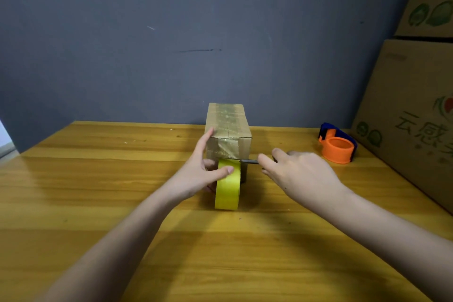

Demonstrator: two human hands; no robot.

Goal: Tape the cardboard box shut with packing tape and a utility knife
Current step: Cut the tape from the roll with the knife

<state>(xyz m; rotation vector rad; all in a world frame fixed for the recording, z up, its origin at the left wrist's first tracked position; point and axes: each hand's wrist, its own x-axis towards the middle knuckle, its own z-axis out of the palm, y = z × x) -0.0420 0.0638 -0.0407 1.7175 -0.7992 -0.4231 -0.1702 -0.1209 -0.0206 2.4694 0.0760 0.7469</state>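
Note:
A small cardboard box (228, 127) stands on the wooden table (98, 179), with clear tape running along its top and down its near face. A yellow tape roll (228, 191) stands on edge right in front of the box, its tape joined to the near face. My left hand (198, 169) grips the roll, thumb across its top, fingers against the box's left side. My right hand (296, 171) holds a utility knife (248, 161), whose blade points left and meets the tape just above the roll.
An orange and blue tape dispenser (338, 143) sits at the back right of the table. Two large printed cardboard boxes (416, 110) are stacked along the right edge. A grey wall (196, 32) rises close behind the table.

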